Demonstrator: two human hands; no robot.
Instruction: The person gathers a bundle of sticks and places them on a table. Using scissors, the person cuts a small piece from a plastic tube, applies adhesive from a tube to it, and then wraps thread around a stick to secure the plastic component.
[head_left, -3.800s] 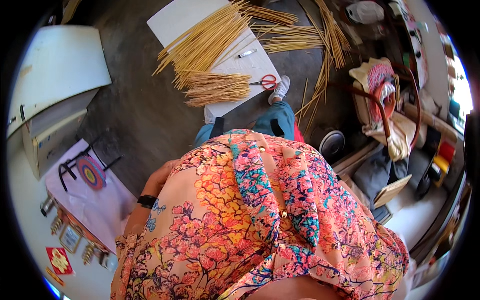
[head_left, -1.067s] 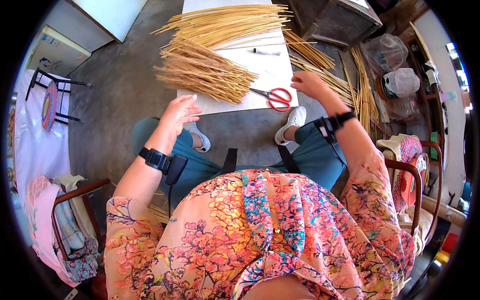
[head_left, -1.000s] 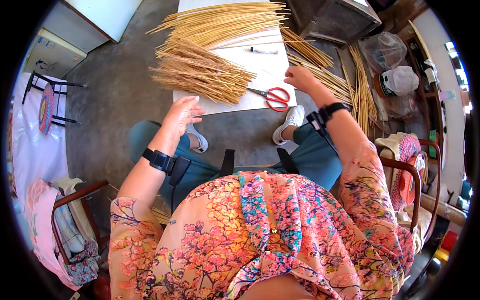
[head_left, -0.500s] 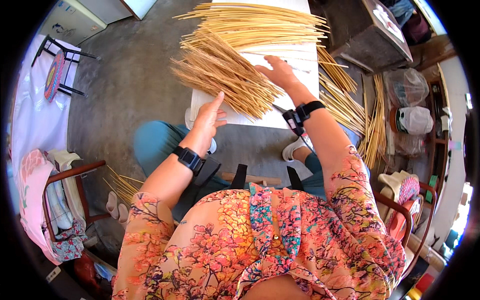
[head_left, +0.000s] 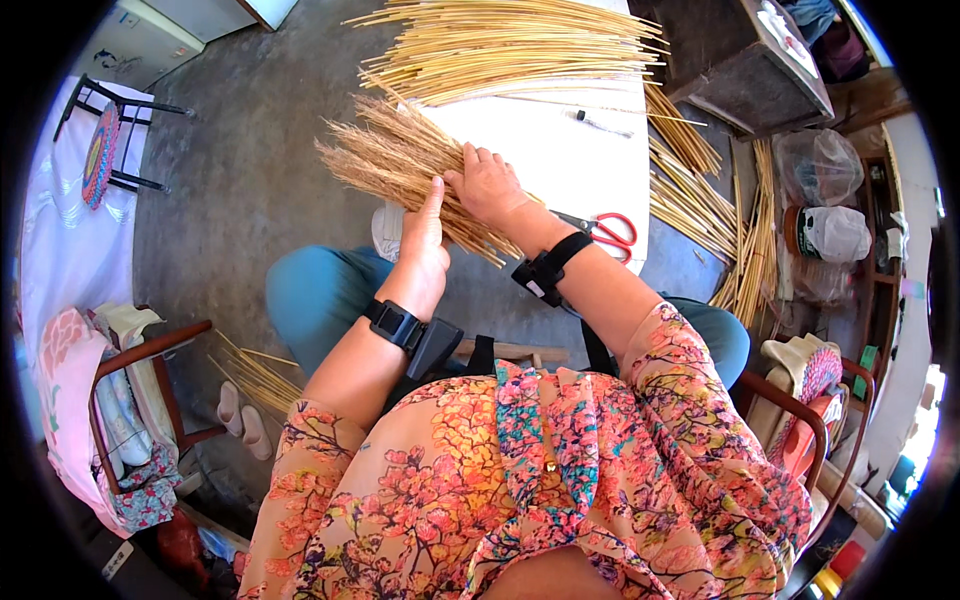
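A bundle of dried grass stalks with feathery tan heads [head_left: 375, 160] lies slantwise over the near left edge of the white table [head_left: 590, 170]. My left hand [head_left: 428, 245] holds its near side, thumb lying over the stalks and the other fingers hidden beneath. From above, my right hand [head_left: 488, 188] wraps the bundle at its middle, fingers curled over the far side. Beside my right wrist, red-handled scissors [head_left: 615, 236] rest on the table, their blades partly hidden by my forearm.
Long yellow stalks [head_left: 520, 50] cover the far part of the table. A small dark-capped clear object [head_left: 602, 124] lies nearer. More stalks [head_left: 700, 210] lean to the right, by a dark wooden cabinet [head_left: 750, 70]. A round-seated stool [head_left: 103, 155] stands far left, slippers [head_left: 243, 420] below.
Both hands have closed on the grass bundle, which has shifted left and toward me. My right hand came down and left onto it, and the scissors and small clear object now show.
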